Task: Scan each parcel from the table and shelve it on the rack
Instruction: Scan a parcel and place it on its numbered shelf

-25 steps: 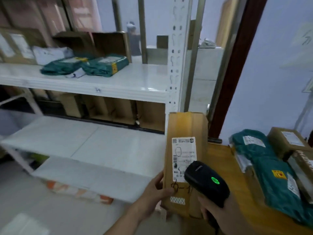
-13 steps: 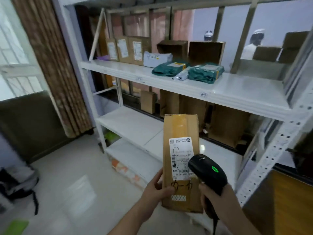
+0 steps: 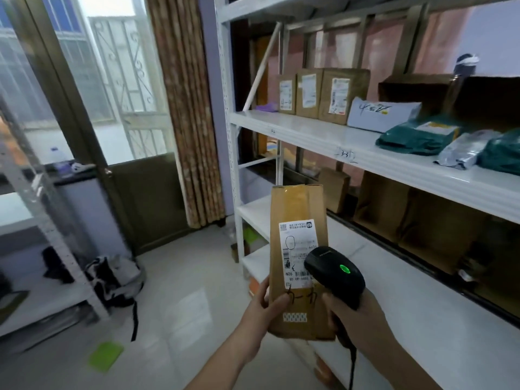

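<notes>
Our left hand [image 3: 266, 308] grips a tall brown parcel [image 3: 298, 263] upright, near the rack [image 3: 309, 133]; our right hand [image 3: 363, 319] fingers wrap the scanner [image 3: 334, 275], its green light lit. We judge scanning underway, shelving left; several parcels [image 3: 318, 94] already stand shelved.

Tall brown cardboard parcel [image 3: 298, 257] stood upright in the air before the rack [image 3: 323, 130], white label facing the camera, handwriting under it. White metal rack had boxes and green bags on its middle shelf.
</notes>
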